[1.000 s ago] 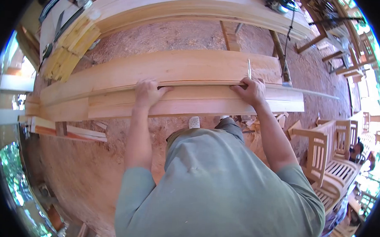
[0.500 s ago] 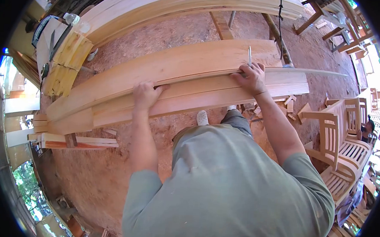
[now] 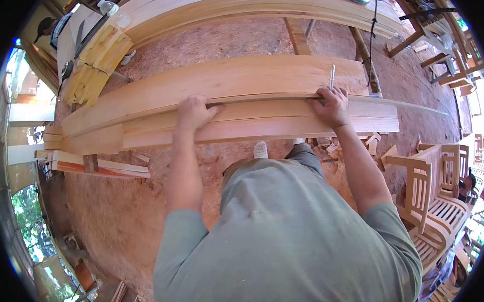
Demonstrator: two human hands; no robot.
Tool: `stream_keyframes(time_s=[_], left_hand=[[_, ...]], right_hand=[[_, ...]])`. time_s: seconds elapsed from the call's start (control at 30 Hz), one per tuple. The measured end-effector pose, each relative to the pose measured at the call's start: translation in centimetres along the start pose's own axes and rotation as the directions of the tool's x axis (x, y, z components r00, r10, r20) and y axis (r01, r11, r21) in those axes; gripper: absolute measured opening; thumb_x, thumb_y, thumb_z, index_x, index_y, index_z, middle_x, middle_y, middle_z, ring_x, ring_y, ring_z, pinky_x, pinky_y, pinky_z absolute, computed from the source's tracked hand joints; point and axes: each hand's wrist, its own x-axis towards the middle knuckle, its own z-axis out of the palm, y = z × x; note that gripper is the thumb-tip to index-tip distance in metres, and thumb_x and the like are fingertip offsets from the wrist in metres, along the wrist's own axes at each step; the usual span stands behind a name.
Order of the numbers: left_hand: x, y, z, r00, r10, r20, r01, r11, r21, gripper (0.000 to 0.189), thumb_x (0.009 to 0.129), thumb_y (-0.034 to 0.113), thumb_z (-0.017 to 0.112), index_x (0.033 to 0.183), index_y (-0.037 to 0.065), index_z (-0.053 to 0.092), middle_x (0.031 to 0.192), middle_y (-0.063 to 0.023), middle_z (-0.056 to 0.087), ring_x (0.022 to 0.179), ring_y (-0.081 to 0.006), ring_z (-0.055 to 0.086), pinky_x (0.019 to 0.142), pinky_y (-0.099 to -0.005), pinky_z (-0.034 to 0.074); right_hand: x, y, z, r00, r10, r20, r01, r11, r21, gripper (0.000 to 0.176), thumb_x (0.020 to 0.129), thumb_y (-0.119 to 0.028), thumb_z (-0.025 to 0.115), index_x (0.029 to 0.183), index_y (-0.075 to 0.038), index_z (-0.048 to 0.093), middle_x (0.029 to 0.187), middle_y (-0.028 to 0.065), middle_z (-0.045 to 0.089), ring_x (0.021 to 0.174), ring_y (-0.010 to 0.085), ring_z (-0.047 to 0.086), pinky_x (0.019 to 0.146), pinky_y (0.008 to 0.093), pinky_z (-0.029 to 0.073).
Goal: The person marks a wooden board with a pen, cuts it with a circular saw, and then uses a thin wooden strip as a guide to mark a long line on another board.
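Note:
A long thin straightedge strip (image 3: 411, 106) lies lengthwise over pale wooden boards, its right end reaching past them. My left hand (image 3: 194, 114) is closed on the strip's near side, thumb pointing right along it. Farther right, my right hand (image 3: 333, 108) grips the same strip, with a slim pencil (image 3: 333, 74) sticking up from its fingers. Beyond the strip lies a wide board (image 3: 245, 75); nearer my body is a narrower plank (image 3: 265, 123). The fingertips of both hands are partly hidden.
A stack of long planks (image 3: 247, 27) crosses the far side. Left of it, a plastic bottle (image 3: 108, 7) stands by yellowish wood blocks (image 3: 97, 63). Wooden chairs (image 3: 434, 197) stand at right, near offcuts (image 3: 372, 143) on the dirt floor. Another person (image 3: 47, 29) is at far left.
The view has shifted slightly, so the boards and hands appear a little lower and farther right. Both hands keep their hold on the strip, and the pencil stays upright.

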Motion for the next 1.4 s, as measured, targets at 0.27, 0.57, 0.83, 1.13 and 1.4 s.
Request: stream_keyframes(time_s=[0.27,0.57,0.83,1.13,1.4], left_hand=[[3.2,-4.4,-2.7,0.886,-0.016,0.464,0.083,0.989,-0.125,0.045,0.063,0.023,0.085,0.103,0.004,0.073,0.099,-0.0168,0.073,0.095,-0.0289,0.068,0.084,-0.0385,0.053],[3.1,-6.4,-3.2,0.872,-0.168,0.459,0.187,0.982,0.004,0.036,0.069,0.026,0.083,0.096,0.005,0.073,0.097,-0.0137,0.073,0.093,-0.027,0.068,0.082,-0.0379,0.053],[1.8,-6.4,-1.3,0.948,-0.137,0.288,0.148,0.989,-0.018,0.035,0.072,0.029,0.081,0.098,0.007,0.074,0.099,-0.0167,0.072,0.098,-0.0327,0.068,0.087,-0.0404,0.053],[1.3,-5.0,-2.8,0.94,-0.169,0.296,0.184,0.983,-0.024,0.033,0.074,0.03,0.083,0.097,0.008,0.073,0.102,-0.017,0.072,0.101,-0.0335,0.068,0.088,-0.0429,0.053],[1.1,-5.6,-1.7,0.979,-0.105,0.174,0.115,0.992,-0.048,0.031,0.073,0.026,0.082,0.099,0.01,0.075,0.101,-0.0164,0.073,0.095,-0.0333,0.069,0.085,-0.0423,0.054]], right_hand=[[0.1,0.1,0.1,1.0,0.012,0.018,-0.012,1.0,-0.006,0.025,0.068,-0.029,0.082,0.077,-0.012,0.066,0.08,0.0049,0.067,0.085,0.0253,0.064,0.082,0.0399,0.041],[0.0,0.7,0.6,0.999,-0.007,0.053,0.008,1.0,-0.021,0.026,0.07,-0.029,0.08,0.082,-0.012,0.066,0.081,0.0058,0.068,0.085,0.0274,0.065,0.083,0.0414,0.043],[-0.1,0.7,0.4,0.998,0.009,0.061,-0.005,0.998,-0.065,0.026,0.074,-0.028,0.08,0.088,-0.011,0.066,0.08,0.0083,0.068,0.083,0.0316,0.064,0.084,0.0434,0.045],[-0.2,1.2,0.8,0.997,0.003,0.074,0.003,0.997,-0.075,0.025,0.073,-0.027,0.08,0.085,-0.011,0.065,0.083,0.0066,0.067,0.087,0.0307,0.063,0.086,0.0449,0.042],[-0.2,0.9,0.6,0.999,-0.018,0.035,0.019,1.0,-0.023,0.022,0.074,-0.025,0.079,0.084,-0.01,0.065,0.082,0.0079,0.068,0.086,0.0312,0.063,0.083,0.0446,0.044]])
